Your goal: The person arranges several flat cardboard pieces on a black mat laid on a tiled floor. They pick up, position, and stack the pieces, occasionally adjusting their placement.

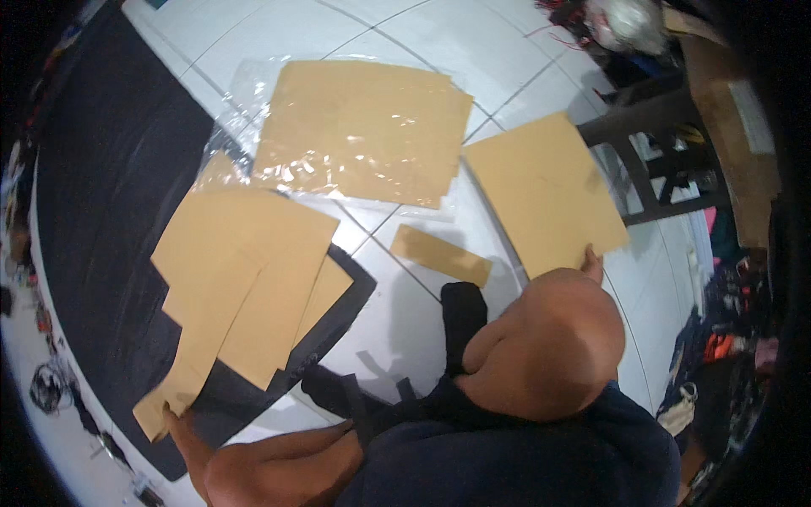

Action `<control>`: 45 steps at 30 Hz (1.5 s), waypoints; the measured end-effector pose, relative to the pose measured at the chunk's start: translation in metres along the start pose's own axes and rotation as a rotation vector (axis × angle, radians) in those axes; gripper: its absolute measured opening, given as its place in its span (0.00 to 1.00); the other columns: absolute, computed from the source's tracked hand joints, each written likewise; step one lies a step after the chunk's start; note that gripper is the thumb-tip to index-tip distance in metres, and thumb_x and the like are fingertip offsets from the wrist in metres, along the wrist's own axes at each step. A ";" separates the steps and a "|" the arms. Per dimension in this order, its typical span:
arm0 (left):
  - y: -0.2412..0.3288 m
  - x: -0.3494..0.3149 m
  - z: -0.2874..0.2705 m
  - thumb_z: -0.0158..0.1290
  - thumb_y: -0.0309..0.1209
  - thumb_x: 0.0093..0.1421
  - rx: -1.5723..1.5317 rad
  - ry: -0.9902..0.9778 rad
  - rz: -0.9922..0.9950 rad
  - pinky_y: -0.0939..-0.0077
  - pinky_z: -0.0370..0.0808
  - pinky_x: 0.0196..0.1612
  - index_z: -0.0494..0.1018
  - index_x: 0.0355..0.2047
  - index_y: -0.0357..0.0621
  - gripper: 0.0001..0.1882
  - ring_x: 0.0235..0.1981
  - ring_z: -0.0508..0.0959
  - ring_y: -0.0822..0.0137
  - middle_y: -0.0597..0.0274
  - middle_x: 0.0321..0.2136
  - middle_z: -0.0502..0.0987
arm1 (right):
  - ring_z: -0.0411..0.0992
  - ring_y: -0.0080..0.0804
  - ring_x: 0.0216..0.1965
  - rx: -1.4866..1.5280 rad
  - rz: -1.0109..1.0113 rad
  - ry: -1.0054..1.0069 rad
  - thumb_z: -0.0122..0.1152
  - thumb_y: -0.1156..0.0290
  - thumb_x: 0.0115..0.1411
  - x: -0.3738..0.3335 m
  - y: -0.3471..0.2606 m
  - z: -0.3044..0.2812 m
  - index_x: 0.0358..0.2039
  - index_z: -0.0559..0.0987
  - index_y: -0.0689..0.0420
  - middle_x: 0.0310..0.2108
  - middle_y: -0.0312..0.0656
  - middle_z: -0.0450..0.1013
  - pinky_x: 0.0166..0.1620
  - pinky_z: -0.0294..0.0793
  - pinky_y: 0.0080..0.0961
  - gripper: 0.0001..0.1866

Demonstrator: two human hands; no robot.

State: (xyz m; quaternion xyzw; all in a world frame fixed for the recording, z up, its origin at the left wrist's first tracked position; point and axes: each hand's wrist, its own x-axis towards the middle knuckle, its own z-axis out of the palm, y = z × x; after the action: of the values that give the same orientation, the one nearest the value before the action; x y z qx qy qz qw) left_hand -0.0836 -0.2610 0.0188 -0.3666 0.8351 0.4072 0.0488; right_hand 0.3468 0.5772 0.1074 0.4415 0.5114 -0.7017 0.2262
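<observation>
Left sheets (236, 245) — mostly on mat (110, 169)

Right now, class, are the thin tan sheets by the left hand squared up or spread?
Spread: the thin tan sheets overlap at different angles, separate edges showing, partly over the flat black mat.

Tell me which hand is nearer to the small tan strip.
The right hand is nearer, right of the strip; the left hand is farther, to its lower left.
</observation>
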 end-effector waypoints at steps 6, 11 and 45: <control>0.080 -0.010 -0.012 0.53 0.36 0.61 0.630 0.015 0.291 0.60 0.66 0.59 0.65 0.56 0.25 0.29 0.56 0.72 0.47 0.36 0.55 0.70 | 0.69 0.36 0.56 0.531 -0.476 0.641 0.51 0.69 0.69 0.065 -0.005 -0.082 0.61 0.63 0.59 0.57 0.44 0.68 0.57 0.70 0.34 0.22; 0.254 -0.131 0.176 0.55 0.30 0.63 0.520 -0.383 0.809 0.63 0.68 0.59 0.66 0.55 0.27 0.24 0.56 0.73 0.50 0.41 0.53 0.72 | 0.69 0.36 0.56 0.641 -0.749 0.831 0.51 0.70 0.69 0.107 -0.018 -0.172 0.61 0.63 0.60 0.57 0.44 0.68 0.57 0.70 0.34 0.22; 0.281 -0.520 0.554 0.56 0.29 0.58 0.194 -0.618 1.462 0.30 0.48 0.64 0.73 0.38 0.45 0.08 0.52 0.70 0.49 0.51 0.45 0.71 | 0.74 0.33 0.48 0.538 -0.612 0.340 0.54 0.67 0.67 0.199 -0.163 -0.154 0.59 0.66 0.62 0.50 0.44 0.73 0.50 0.76 0.31 0.22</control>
State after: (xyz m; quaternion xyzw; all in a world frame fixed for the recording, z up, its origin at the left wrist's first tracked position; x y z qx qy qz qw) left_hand -0.0090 0.5458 0.0295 0.4089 0.8443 0.3450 0.0305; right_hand 0.1801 0.8064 0.0096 0.4222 0.4477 -0.7619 -0.2021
